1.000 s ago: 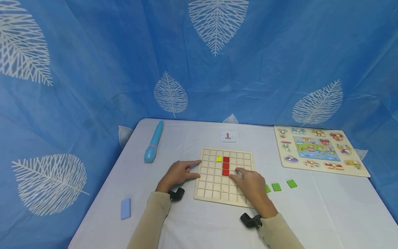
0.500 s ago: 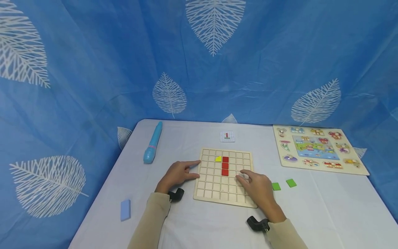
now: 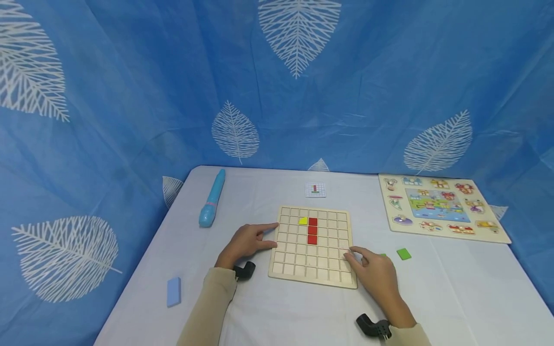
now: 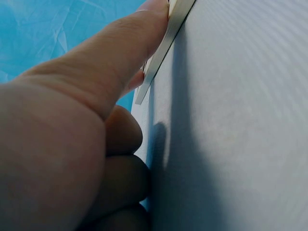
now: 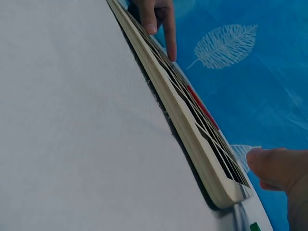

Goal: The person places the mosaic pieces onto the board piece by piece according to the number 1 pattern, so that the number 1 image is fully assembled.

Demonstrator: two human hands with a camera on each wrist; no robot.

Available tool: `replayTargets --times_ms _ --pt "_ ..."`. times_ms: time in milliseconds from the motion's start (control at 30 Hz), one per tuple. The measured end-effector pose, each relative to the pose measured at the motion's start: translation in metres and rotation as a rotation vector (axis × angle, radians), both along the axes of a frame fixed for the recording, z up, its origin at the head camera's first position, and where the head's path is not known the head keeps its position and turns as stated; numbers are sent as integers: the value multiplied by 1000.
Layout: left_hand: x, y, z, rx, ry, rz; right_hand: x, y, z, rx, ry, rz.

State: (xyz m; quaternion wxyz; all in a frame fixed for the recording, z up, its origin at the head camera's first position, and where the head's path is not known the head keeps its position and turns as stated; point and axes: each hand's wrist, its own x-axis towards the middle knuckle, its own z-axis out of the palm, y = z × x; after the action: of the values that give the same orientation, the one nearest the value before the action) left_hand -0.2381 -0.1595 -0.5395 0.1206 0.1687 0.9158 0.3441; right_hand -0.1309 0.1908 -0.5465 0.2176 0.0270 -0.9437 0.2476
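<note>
A square wooden grid board lies flat on the white table. Three red tiles form a column in its upper middle, with a yellow tile beside the top one. At the board's left edge is my left hand; its thumb and index finger reach straight out to touch the rim, while the other fingers curl under in the left wrist view. My right hand hovers by the right edge, thumb and index apart, nothing visible between them. Just past it lies a green tile; the hand hides most of another.
A small pattern card lies behind the board. At the back right is a wooden picture puzzle. A light-blue wand-shaped object and a blue block lie on the left. Blue leaf-print cloth hangs behind the table.
My right hand has moved right and toward the person, from beside the red tiles to the board's right edge, covering more green tiles. The left hand has stayed in place.
</note>
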Motion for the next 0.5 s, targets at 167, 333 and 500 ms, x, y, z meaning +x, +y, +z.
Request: replayTargets --times_ms 167,333,500 --pt "0 -1 0 -7 6 1 12 7 1 -23 -31 -54" --pt "0 0 0 -8 3 2 18 13 2 -29 -31 -77" --pt "0 1 0 -10 2 -1 23 19 1 -27 -29 -123"
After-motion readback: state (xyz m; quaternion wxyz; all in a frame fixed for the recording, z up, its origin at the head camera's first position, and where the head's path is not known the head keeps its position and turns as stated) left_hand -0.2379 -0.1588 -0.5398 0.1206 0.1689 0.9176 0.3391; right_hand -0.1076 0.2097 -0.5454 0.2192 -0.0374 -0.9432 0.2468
